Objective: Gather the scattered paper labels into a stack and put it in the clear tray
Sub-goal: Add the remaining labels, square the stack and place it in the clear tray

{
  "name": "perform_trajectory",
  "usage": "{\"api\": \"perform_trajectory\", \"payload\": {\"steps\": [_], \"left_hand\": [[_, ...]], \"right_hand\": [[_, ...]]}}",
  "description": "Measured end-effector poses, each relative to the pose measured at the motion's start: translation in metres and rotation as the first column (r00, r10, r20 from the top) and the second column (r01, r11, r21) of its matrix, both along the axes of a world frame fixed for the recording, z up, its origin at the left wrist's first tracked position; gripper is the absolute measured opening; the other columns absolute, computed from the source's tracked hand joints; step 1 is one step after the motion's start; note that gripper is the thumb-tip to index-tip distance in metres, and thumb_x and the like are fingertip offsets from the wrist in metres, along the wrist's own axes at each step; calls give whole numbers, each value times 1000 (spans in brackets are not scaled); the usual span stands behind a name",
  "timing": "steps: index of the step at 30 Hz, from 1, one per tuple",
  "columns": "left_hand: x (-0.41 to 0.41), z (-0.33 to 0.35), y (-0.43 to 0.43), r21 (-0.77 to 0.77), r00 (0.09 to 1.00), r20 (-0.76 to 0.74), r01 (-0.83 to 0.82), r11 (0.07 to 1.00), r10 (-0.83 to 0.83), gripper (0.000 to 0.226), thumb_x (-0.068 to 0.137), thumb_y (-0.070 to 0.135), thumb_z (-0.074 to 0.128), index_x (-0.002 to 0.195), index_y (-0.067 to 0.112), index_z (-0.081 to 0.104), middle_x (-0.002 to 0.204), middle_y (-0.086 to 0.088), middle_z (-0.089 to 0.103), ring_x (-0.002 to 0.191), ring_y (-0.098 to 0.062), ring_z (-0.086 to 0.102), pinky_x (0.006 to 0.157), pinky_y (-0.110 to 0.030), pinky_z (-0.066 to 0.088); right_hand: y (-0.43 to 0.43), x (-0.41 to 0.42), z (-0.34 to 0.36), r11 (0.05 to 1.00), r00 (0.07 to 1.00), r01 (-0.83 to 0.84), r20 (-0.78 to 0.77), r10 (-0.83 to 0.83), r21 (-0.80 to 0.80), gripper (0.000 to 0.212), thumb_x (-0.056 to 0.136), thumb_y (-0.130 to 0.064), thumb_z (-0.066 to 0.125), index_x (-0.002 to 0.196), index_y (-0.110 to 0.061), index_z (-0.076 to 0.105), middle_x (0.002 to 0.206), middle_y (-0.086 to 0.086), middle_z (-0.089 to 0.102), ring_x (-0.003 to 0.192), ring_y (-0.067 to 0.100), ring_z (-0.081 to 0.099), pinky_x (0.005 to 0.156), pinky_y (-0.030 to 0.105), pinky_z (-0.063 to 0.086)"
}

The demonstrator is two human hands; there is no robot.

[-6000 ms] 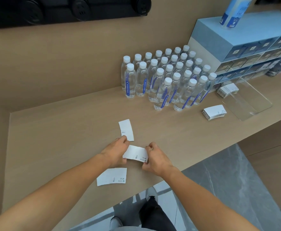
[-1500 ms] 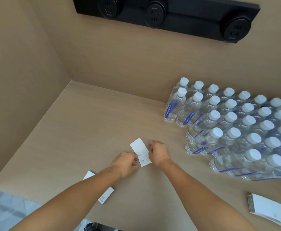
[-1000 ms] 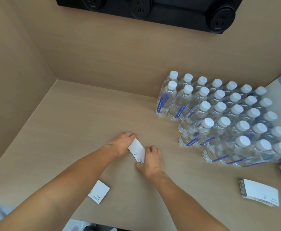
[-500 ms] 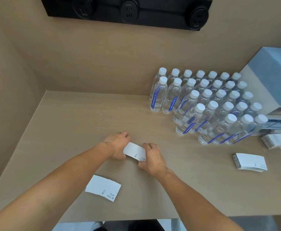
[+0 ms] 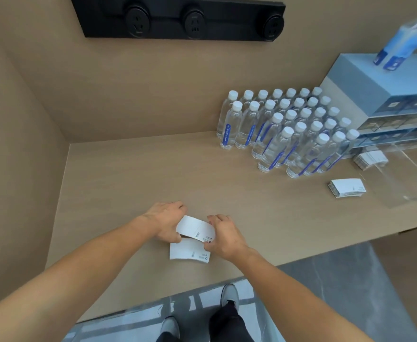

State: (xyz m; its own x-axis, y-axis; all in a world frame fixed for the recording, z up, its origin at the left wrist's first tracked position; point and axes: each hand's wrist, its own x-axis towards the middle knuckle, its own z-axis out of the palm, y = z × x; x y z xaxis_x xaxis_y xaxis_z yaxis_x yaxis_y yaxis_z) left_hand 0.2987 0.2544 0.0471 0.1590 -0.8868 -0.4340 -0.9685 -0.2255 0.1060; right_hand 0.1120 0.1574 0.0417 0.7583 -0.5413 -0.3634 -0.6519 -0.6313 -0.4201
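A small stack of white paper labels [image 5: 194,227] is held between my left hand [image 5: 164,222] and my right hand [image 5: 223,234], each gripping one end, just above the wooden counter. Directly under it lies another loose white label [image 5: 186,251], flat on the counter near the front edge. The clear tray [image 5: 404,180] stands at the far right of the counter. A finished stack of labels [image 5: 347,187] lies just left of the tray, and another stack [image 5: 370,157] sits behind it.
Several water bottles [image 5: 284,130] with white caps stand in rows at the back right. A blue drawer box [image 5: 385,95] with a bottle on top sits beyond them. A black socket strip [image 5: 180,19] hangs on the back wall. A side wall bounds the counter's left.
Both hands carried the held labels toward the front edge, over the loose label that lay at the lower left. The camera swung right, bringing the tray and stacks into view.
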Motion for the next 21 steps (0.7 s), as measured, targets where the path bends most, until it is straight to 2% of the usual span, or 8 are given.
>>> {"api": "perform_trajectory", "payload": {"steps": [10,21], "left_hand": [[-18,-24,41,-23,999,-32,-5,1000,4,63,69,55,59,120,18,50,117,-1,51,108,-25,56,92,-39,48],[-23,-42,54,-21,998,-52,-35,999,34,57,71,52,56,117,19,47,118,-1,53,108,-26,56,90,-38,48]], "right_hand": [[28,-11,-13,1000,1000,-7,-30,7,2,74,79,-22,71,145,-12,38,138,6,47,128,25,37,107,35,40],[35,-11,-30,1000,999,-10,-53,10,1,68,82,-17,68,143,-13,39,136,6,46,129,25,37,107,36,41]]}}
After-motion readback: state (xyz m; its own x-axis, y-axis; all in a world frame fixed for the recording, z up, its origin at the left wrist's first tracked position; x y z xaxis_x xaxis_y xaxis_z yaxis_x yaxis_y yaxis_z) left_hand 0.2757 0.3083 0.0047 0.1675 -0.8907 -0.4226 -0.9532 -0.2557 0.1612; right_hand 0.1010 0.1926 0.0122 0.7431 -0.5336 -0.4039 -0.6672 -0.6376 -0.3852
